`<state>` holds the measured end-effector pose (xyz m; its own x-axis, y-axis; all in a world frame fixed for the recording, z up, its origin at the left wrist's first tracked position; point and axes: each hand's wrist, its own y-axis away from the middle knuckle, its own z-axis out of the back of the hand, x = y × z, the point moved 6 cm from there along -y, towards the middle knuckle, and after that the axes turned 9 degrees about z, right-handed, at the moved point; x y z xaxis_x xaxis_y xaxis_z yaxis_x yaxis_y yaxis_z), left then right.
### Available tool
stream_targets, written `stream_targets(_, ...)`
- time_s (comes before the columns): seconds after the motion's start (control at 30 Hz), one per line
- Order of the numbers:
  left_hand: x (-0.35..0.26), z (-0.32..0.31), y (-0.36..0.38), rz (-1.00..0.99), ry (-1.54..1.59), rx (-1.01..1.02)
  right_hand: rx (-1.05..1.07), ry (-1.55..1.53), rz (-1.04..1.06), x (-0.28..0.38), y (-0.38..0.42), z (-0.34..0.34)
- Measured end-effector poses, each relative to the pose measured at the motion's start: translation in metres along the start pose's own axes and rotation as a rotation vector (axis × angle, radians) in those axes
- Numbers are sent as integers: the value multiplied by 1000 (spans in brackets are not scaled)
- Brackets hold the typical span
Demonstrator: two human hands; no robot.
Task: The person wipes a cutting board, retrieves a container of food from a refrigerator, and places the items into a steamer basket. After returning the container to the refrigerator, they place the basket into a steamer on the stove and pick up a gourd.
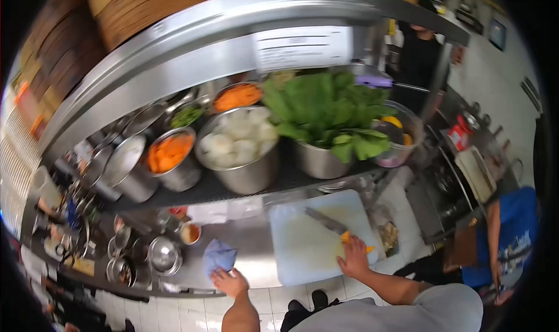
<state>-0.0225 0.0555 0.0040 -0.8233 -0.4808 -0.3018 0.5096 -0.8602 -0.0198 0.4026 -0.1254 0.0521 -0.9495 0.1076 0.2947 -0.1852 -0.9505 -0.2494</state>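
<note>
My left hand (pixel 230 282) is at the front edge of the steel counter, its fingers closed on a crumpled blue cloth (pixel 220 255). My right hand (pixel 354 260) is over the right side of a white cutting board (pixel 300 247). Its fingers lie across the yellow-orange handle of a kitchen knife (pixel 327 221), and the handle shows on both sides of them. The blade rests on the board, pointing away and to the left. How firmly the fingers wrap the handle is partly hidden.
On the shelf above stand steel containers of leafy greens (pixel 326 108), peeled white vegetables (pixel 236 140) and sliced carrots (pixel 170 153). Metal bowls (pixel 165 256) sit left of the cloth. A person in blue (pixel 512 233) stands at right; another in black (pixel 416 52) is behind the shelf.
</note>
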Motion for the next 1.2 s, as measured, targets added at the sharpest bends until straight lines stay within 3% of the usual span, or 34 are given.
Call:
stream_targets(0.07,14,9,-12,-22,-22,-46,38,11,19,28,1,-5)
stream_targets(0.1,-35,-13,3,-27,37,-78,-31,56,15,-20,-20,13)
stream_targets(1.2,-20,6,10,-10,88,-31,40,81,60,-4,-7,6)
